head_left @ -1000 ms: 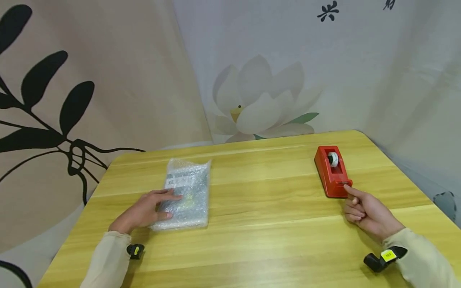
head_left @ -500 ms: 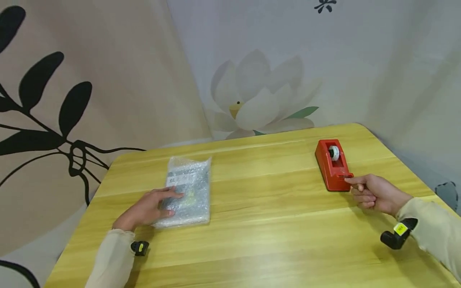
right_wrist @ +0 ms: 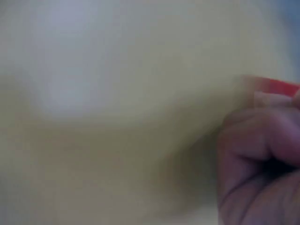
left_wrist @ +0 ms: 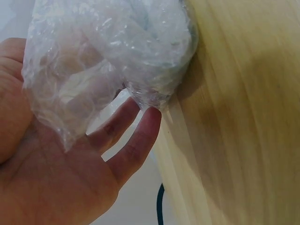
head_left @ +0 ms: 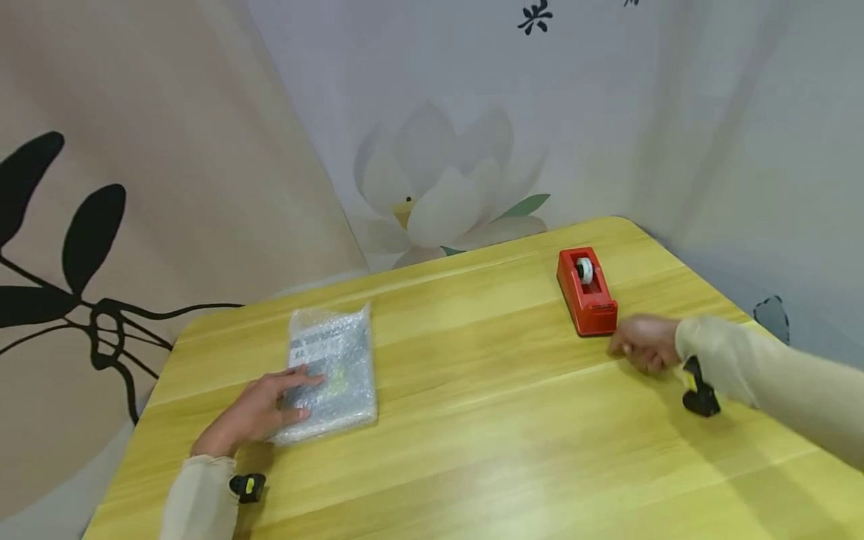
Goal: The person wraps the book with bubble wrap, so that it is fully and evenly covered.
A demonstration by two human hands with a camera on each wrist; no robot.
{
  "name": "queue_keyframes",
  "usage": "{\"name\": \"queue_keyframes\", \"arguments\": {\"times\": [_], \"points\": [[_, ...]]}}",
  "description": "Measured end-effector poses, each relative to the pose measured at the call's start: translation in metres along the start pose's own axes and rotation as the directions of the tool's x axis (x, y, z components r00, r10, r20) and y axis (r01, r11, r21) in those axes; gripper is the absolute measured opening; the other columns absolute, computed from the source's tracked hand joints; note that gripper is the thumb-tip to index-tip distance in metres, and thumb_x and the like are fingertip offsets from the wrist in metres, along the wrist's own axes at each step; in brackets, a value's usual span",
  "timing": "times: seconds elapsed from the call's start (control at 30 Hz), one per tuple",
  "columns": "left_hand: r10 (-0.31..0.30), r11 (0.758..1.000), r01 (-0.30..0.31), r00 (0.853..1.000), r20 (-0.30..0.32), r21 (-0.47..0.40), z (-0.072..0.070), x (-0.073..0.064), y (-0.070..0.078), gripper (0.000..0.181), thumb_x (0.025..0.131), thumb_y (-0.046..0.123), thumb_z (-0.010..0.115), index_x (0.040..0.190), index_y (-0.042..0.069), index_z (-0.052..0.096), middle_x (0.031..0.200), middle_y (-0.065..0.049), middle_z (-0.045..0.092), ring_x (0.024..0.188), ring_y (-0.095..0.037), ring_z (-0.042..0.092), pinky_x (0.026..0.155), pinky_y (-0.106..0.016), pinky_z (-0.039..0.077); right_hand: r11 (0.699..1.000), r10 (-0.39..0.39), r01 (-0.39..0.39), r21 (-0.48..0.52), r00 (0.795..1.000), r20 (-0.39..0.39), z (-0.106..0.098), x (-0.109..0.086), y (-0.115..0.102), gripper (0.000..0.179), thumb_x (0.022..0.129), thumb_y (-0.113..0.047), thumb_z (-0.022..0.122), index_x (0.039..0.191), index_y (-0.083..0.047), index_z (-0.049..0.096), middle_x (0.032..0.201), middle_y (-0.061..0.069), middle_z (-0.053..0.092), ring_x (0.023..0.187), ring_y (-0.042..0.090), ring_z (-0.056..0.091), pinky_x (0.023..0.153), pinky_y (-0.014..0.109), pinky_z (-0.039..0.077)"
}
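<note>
A flat package in bubble wrap (head_left: 351, 379) lies on the left part of the table. My left hand (head_left: 259, 409) rests on its left side, fingers spread and fairly straight. In the left wrist view, a loose fold of bubble wrap (left_wrist: 70, 61) hangs over the palm. On the right stands a red tape dispenser (head_left: 594, 316) with a white roll of tape (head_left: 585, 270) in it. My right hand (head_left: 644, 345) is curled right at its front end. A pale strip of tape (right_wrist: 272, 98) shows at those fingertips, against the red, in the blurred right wrist view.
The wood-grain table (head_left: 459, 442) has its back edge close to a printed curtain (head_left: 452, 172). Black wrist cameras (head_left: 702, 390) sit on both sleeves. The package and dispenser stand well apart.
My right hand has turned over, from an extended index finger at the dispenser's front to a curled fist there. The left hand stays on the package. The head view has shifted and tilted.
</note>
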State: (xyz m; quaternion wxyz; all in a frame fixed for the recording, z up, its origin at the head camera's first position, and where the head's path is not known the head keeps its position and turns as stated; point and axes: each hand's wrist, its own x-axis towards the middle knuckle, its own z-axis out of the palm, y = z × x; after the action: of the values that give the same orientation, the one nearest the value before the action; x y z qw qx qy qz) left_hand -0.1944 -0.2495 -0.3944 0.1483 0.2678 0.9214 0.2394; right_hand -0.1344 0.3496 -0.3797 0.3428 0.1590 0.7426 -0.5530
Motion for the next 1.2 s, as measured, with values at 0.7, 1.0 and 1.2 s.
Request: {"name": "queue_keyframes", "arguments": {"times": [0.7, 1.0, 1.2], "points": [[-0.007, 1.0, 0.008, 0.999, -0.052, 0.012, -0.001, -0.001, 0.004, 0.052, 0.088, 0.013, 0.074, 0.139, 0.013, 0.061, 0.157, -0.029, 0.035, 0.145, -0.054, 0.029, 0.11, -0.069, 0.035, 0.046, -0.689, 0.469, -0.882, 0.654, 0.312, 0.102, -0.022, -0.079, 0.019, 0.093, -0.017, 0.071, 0.077, -0.023, 0.061, 0.062, -0.015, 0.053, 0.053, -0.001, 0.035, 0.053, 0.017, 0.036], [-0.028, 1.0, 0.027, 0.999, -0.04, -0.007, -0.002, 0.006, 0.006, 0.052, 0.087, 0.013, 0.075, 0.138, 0.015, 0.062, 0.158, -0.026, 0.035, 0.146, -0.052, 0.029, 0.112, -0.066, 0.035, 0.009, -0.762, 0.547, -0.837, 0.546, 0.349, 0.139, 0.027, -0.099, 0.013, 0.093, -0.015, 0.07, 0.081, -0.02, 0.069, 0.055, -0.012, 0.053, 0.048, -0.002, 0.035, 0.054, 0.017, 0.038], [-0.053, 0.999, 0.053, 0.997, -0.049, -0.002, -0.003, 0.002, 0.006, 0.052, 0.086, 0.011, 0.075, 0.136, 0.014, 0.063, 0.157, -0.027, 0.036, 0.146, -0.052, 0.03, 0.114, -0.067, 0.032, -0.101, -0.763, 0.548, -0.83, 0.493, 0.418, 0.165, 0.05, -0.123, 0.008, 0.095, -0.014, 0.067, 0.087, -0.016, 0.066, 0.07, -0.007, 0.064, 0.053, 0.002, 0.042, 0.055, 0.019, 0.039]]}}
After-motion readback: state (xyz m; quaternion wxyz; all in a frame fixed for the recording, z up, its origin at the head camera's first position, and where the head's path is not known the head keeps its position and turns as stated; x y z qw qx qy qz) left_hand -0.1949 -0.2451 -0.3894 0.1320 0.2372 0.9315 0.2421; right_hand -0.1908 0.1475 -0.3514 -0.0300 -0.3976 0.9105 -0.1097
